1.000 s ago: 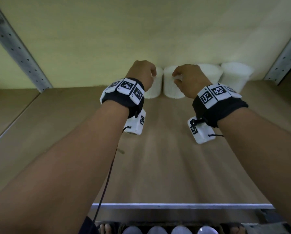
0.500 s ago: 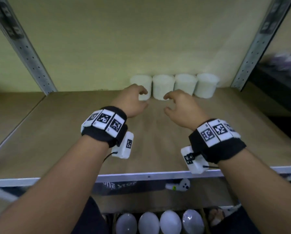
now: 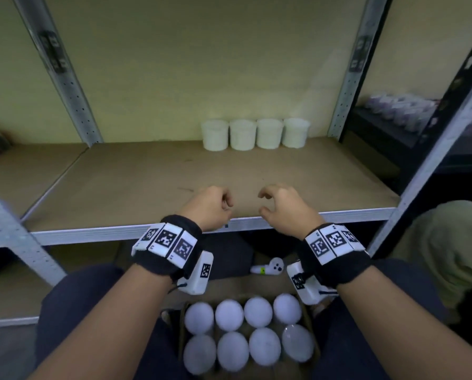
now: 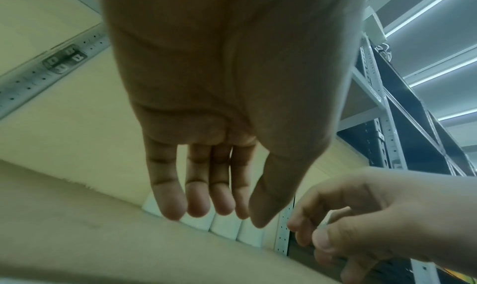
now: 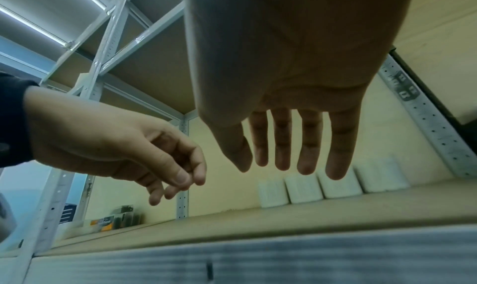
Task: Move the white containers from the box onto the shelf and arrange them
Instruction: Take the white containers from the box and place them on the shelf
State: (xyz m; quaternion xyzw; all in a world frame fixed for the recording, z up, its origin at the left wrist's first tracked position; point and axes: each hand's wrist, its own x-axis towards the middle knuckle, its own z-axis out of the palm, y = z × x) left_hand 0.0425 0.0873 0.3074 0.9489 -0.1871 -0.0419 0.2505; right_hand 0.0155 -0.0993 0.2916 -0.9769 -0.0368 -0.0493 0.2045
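Head view: four white containers [image 3: 256, 133] stand upright in a row, side by side, at the back right of the shelf [image 3: 147, 185]. Both hands hover over its front edge, apart from each other; the left hand [image 3: 208, 208] and the right hand [image 3: 282, 207] are loosely curled and hold nothing. Below, the box [image 3: 310, 322] holds eight more white containers in two rows of four.

Left wrist view: the left hand's fingers [image 4: 197, 198] hang relaxed and empty, the row of containers behind them.

Right wrist view: the right hand's fingers [image 5: 308, 145] hang straight, gripping nothing.
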